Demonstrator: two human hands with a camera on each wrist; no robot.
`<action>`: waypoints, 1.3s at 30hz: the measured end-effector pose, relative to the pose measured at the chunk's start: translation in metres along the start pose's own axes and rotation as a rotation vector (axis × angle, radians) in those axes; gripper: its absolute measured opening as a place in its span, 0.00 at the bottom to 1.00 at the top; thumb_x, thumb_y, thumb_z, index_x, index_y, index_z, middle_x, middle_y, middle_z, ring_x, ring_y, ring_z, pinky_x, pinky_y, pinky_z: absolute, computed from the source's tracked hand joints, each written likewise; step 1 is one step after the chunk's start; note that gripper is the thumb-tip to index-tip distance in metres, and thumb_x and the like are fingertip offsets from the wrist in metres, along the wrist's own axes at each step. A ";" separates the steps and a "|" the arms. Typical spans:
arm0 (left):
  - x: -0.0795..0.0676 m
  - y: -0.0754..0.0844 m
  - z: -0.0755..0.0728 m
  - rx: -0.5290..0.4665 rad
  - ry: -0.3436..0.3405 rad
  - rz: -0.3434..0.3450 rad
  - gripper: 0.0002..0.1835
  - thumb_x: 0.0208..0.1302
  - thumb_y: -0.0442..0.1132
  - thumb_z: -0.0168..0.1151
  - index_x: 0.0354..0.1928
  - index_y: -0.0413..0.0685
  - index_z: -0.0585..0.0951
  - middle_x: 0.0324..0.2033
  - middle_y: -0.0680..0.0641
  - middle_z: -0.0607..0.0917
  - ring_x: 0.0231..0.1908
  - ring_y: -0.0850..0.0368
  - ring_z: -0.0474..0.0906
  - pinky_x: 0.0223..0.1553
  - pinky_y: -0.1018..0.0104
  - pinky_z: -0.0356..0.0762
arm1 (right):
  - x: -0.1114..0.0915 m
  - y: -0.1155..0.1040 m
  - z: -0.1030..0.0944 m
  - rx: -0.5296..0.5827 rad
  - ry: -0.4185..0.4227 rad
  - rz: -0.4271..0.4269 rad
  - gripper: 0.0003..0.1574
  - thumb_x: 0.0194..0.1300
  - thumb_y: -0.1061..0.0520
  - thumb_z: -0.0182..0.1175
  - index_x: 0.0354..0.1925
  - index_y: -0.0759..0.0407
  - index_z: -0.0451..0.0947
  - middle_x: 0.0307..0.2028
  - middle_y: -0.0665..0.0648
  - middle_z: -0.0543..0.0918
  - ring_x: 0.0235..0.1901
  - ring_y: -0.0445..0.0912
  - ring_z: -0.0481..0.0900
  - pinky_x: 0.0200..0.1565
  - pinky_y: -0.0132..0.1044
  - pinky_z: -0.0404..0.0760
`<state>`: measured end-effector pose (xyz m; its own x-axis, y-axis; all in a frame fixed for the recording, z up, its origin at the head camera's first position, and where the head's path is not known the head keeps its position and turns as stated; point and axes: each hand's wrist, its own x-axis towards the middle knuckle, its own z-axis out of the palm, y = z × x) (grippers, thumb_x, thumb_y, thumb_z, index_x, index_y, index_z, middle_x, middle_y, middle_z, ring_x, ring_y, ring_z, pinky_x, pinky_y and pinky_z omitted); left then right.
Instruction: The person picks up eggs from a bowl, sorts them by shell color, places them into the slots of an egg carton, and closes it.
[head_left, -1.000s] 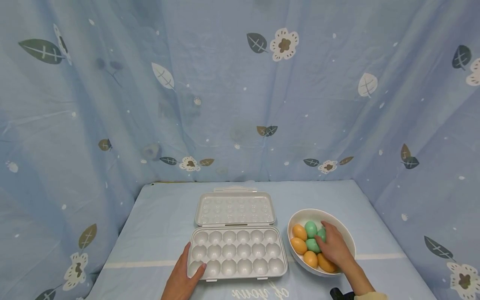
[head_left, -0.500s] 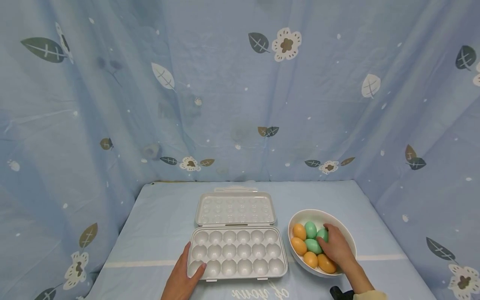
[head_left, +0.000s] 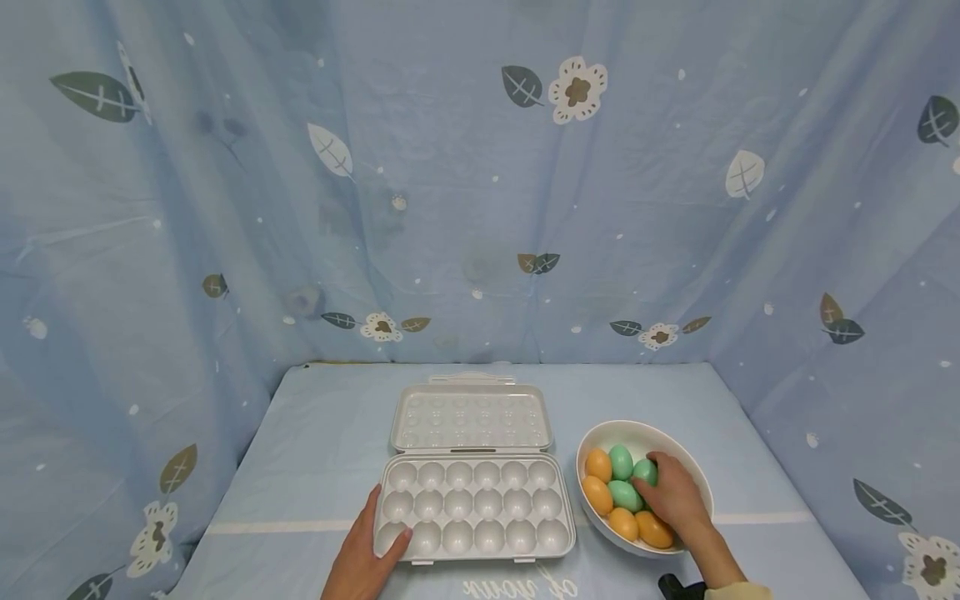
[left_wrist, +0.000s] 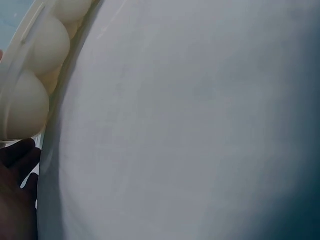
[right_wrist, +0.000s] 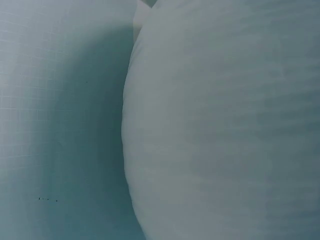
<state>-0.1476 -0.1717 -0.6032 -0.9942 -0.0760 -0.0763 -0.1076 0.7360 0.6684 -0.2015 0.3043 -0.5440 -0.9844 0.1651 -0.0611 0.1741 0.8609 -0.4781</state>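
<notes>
My left hand [head_left: 363, 554] grips the front left corner of a white egg box [head_left: 475, 560], thumb over the rim and fingers along its side. The box lies open, its cups bare and its clear lid [head_left: 471, 417] folded back. In the left wrist view, fingers [left_wrist: 22, 157] reach beneath the rounded cups [left_wrist: 25, 107]. My right hand [head_left: 675, 493] is inside a white bowl [head_left: 693, 467], pinching a green egg [head_left: 645, 472] between thumb and fingers. Other green eggs [head_left: 624, 495] and several orange eggs [head_left: 597, 494] lie around it. The right wrist view shows neither hand nor eggs.
A pale blue cloth [head_left: 330, 442] covers the table, with a white stripe [head_left: 277, 527] across it. Patterned blue curtains [head_left: 450, 167] hang behind and at both sides. The bowl stands just right of the egg box.
My right hand shifts very slightly within the bowl, and the eggs by it move a little. My left hand and the egg box stay in place.
</notes>
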 end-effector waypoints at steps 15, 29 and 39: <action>-0.003 -0.010 0.008 0.008 0.057 0.110 0.61 0.57 0.68 0.72 0.80 0.40 0.53 0.69 0.31 0.73 0.64 0.32 0.75 0.61 0.36 0.76 | -0.006 -0.002 0.000 0.032 0.033 -0.001 0.38 0.65 0.60 0.68 0.66 0.77 0.67 0.60 0.77 0.74 0.58 0.67 0.76 0.62 0.65 0.75; -0.005 -0.014 0.010 0.014 0.059 0.122 0.70 0.46 0.73 0.76 0.81 0.42 0.51 0.70 0.34 0.73 0.65 0.36 0.75 0.62 0.38 0.75 | -0.010 -0.008 -0.003 0.068 0.087 -0.022 0.39 0.65 0.61 0.67 0.68 0.75 0.65 0.64 0.77 0.71 0.62 0.70 0.73 0.63 0.66 0.74; -0.004 -0.013 0.008 0.013 0.047 0.133 0.72 0.45 0.74 0.76 0.81 0.40 0.51 0.70 0.34 0.73 0.64 0.36 0.75 0.62 0.38 0.75 | -0.012 -0.021 -0.008 0.086 0.136 -0.033 0.40 0.68 0.58 0.66 0.71 0.71 0.63 0.65 0.76 0.71 0.62 0.68 0.73 0.63 0.64 0.75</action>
<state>-0.1420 -0.1750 -0.6176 -0.9989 -0.0085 0.0468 0.0245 0.7505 0.6605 -0.1933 0.2887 -0.5261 -0.9758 0.2064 0.0723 0.1333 0.8233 -0.5517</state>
